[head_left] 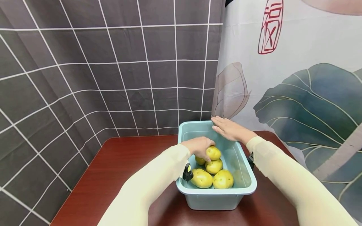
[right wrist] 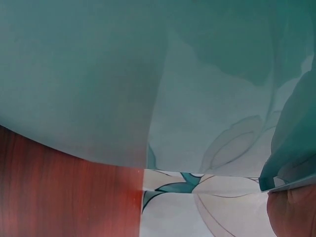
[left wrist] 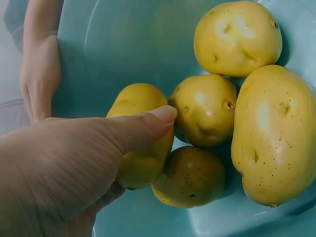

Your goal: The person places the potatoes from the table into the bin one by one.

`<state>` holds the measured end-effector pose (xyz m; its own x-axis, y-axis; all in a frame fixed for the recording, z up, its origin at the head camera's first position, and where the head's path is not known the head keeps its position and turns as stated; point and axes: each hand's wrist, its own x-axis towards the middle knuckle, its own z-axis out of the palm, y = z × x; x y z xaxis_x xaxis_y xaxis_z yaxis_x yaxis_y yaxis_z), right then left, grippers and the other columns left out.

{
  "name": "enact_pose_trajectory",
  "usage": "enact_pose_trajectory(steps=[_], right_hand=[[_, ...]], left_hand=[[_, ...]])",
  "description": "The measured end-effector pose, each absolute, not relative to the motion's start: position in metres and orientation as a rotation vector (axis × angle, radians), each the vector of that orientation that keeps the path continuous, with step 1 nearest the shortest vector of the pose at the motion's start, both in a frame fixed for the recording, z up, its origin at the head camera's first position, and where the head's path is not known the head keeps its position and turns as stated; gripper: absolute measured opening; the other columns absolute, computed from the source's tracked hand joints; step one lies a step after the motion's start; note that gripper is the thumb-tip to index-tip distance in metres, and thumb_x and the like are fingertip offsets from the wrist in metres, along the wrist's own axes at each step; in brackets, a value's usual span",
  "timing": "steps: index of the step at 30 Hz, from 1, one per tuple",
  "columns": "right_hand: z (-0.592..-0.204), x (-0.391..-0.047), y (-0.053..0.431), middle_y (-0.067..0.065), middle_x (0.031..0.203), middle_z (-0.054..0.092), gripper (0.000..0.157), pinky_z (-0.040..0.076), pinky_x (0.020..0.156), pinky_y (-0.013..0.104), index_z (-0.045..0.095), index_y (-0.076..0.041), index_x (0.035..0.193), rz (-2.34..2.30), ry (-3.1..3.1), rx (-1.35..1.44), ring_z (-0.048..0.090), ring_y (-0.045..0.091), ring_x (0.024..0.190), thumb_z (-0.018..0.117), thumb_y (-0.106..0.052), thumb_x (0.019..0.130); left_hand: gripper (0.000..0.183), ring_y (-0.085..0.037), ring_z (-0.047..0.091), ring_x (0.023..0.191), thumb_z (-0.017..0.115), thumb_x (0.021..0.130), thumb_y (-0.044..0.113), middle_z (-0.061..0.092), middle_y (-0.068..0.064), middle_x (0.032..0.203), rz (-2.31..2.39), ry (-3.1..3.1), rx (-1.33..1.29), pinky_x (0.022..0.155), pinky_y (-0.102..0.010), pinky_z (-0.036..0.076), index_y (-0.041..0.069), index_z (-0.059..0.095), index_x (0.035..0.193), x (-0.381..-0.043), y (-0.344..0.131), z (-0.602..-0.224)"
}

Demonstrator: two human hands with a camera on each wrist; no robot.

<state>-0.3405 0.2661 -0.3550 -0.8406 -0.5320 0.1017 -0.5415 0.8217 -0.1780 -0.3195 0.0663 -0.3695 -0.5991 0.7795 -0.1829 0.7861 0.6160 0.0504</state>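
A light blue plastic bin [head_left: 215, 190] stands on the table with several yellow potatoes in it. My left hand [head_left: 199, 147] reaches inside and grips one potato [head_left: 214, 153] between thumb and fingers; in the left wrist view that potato [left wrist: 140, 98] is upright, its middle partly covered by the thumb. Close beside it lie a round potato [left wrist: 206, 109] and a darker one [left wrist: 190, 177]. A large long potato [left wrist: 276, 136] and another round potato [left wrist: 238, 39] lie at the bin's near end. My right hand [head_left: 229, 128] rests on the far right rim, fingers straight.
The bin sits on a reddish-brown wooden table [head_left: 127, 169], which extends to its left. Behind the table hangs a dark grey cloth [head_left: 127, 75] with a white grid. A white cloth [head_left: 243, 40] with leaf prints hangs at the right.
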Motion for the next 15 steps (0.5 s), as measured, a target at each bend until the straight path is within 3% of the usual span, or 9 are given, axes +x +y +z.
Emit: enact_pose_trajectory(steps=[15], right_hand=[[-0.3558,-0.3388,0.2644,0.016,0.157,0.021,0.060,0.013,0.114,0.051,0.023,-0.003,0.152,0.326,-2.968,0.861,0.014,0.034,0.144,0.031,-0.040,0.105]], left_hand=[[0.071,-0.014,0.049,0.123,0.077,0.080,0.041,0.056,0.000,0.134,-0.018,2.693,1.240,0.102,-0.027,0.038,0.012,0.050,0.139,-0.3197,0.0657,-0.3711]])
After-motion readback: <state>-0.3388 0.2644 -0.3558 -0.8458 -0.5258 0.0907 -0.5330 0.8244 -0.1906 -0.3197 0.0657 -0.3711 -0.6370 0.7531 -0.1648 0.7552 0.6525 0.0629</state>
